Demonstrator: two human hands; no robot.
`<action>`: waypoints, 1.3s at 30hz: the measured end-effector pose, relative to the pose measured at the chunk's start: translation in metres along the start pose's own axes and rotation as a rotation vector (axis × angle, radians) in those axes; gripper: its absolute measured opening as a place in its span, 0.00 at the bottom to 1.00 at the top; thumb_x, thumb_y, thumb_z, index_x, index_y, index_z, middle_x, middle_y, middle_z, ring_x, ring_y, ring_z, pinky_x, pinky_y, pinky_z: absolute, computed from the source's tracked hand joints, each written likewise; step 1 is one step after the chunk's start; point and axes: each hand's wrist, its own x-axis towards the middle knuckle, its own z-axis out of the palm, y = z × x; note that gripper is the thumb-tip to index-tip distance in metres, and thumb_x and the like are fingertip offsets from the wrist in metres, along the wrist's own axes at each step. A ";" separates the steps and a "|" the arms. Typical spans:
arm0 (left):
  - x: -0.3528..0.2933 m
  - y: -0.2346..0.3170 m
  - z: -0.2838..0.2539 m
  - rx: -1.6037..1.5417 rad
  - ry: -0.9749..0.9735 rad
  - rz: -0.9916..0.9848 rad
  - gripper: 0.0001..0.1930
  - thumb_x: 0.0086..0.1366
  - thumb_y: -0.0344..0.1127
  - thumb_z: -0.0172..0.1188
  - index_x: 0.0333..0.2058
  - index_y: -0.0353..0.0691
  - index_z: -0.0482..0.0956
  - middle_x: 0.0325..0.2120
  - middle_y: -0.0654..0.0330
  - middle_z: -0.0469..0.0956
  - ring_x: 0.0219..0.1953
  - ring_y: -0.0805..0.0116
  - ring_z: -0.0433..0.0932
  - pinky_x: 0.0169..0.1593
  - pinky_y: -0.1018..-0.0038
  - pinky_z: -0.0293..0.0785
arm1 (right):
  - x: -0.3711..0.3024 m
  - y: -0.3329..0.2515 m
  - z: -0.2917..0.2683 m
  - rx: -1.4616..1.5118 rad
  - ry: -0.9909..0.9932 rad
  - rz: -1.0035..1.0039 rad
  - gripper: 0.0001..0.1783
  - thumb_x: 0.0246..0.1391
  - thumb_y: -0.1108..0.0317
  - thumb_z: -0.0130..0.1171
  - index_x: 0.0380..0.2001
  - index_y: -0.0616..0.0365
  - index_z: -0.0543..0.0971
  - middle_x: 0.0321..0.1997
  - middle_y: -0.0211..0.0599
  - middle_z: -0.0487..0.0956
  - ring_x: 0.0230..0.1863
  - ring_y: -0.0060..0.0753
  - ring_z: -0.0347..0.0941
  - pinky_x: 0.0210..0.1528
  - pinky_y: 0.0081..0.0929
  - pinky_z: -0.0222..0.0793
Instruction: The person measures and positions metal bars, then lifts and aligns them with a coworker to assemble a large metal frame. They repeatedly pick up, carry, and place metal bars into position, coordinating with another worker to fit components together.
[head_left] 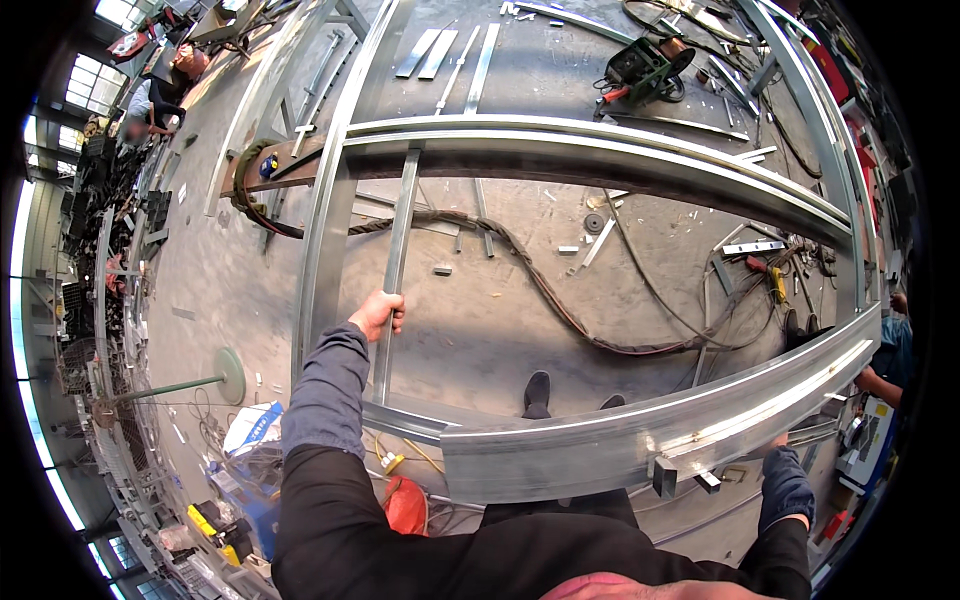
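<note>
My left hand (378,314) is closed round a slim square metal tube (403,220), which runs between the far and near sides of a large metal frame (322,250). Across the front of my body lies a wide, shiny metal beam (560,462). Two short square tube ends (664,477) stick out below its near side. At the lower right, my right arm in a grey-blue sleeve (787,485) reaches up to the beam. Only a sliver of my right hand (781,440) shows at the beam's lower edge; its fingers are hidden.
A thick wrapped cable (545,285) snakes over the floor inside the frame. Beyond the frame stands a green machine (645,72) with a reel. Metal offcuts (598,243) lie scattered. Another person's arm (878,386) is at the right. A red bag (405,505) sits near my left elbow.
</note>
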 end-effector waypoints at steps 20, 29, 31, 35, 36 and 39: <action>0.000 0.006 -0.052 -0.017 -0.045 -0.019 0.06 0.59 0.31 0.58 0.24 0.43 0.71 0.18 0.63 0.67 0.18 0.68 0.67 0.26 0.64 0.71 | 0.000 -0.015 -0.004 -0.046 0.055 0.024 0.28 0.68 0.51 0.47 0.65 0.52 0.73 0.69 0.39 0.73 0.68 0.42 0.66 0.68 0.35 0.61; -0.002 -0.005 -0.037 -0.095 -0.035 -0.020 0.07 0.58 0.30 0.57 0.24 0.43 0.68 0.16 0.64 0.65 0.18 0.67 0.67 0.26 0.64 0.70 | -0.005 -0.013 -0.012 -0.062 0.050 0.012 0.27 0.67 0.52 0.49 0.64 0.52 0.74 0.67 0.40 0.74 0.66 0.41 0.68 0.67 0.35 0.63; 0.006 0.008 -0.044 -0.049 -0.007 0.052 0.07 0.58 0.30 0.57 0.24 0.43 0.69 0.17 0.64 0.65 0.18 0.68 0.67 0.26 0.65 0.71 | 0.009 -0.019 -0.014 -0.058 0.052 0.019 0.27 0.67 0.52 0.49 0.63 0.52 0.75 0.67 0.40 0.75 0.66 0.41 0.69 0.66 0.35 0.64; 0.000 0.007 -0.057 0.003 -0.031 0.038 0.05 0.57 0.31 0.57 0.24 0.42 0.71 0.18 0.63 0.68 0.18 0.68 0.69 0.26 0.64 0.72 | 0.003 -0.018 -0.021 -0.075 0.037 0.028 0.26 0.66 0.53 0.50 0.63 0.53 0.75 0.66 0.40 0.75 0.65 0.41 0.70 0.65 0.35 0.65; -0.002 0.005 -0.059 -0.001 -0.030 0.032 0.05 0.57 0.31 0.57 0.24 0.42 0.71 0.18 0.63 0.68 0.19 0.68 0.69 0.26 0.64 0.72 | 0.003 -0.017 -0.022 -0.073 0.035 0.032 0.26 0.66 0.53 0.50 0.62 0.53 0.75 0.66 0.40 0.76 0.65 0.40 0.70 0.65 0.35 0.65; 0.000 0.006 -0.060 -0.002 -0.038 0.028 0.05 0.57 0.30 0.58 0.24 0.42 0.71 0.18 0.62 0.69 0.19 0.68 0.70 0.26 0.63 0.73 | 0.001 -0.016 -0.020 -0.079 0.033 0.040 0.26 0.66 0.53 0.50 0.62 0.53 0.76 0.65 0.41 0.76 0.65 0.40 0.71 0.65 0.34 0.66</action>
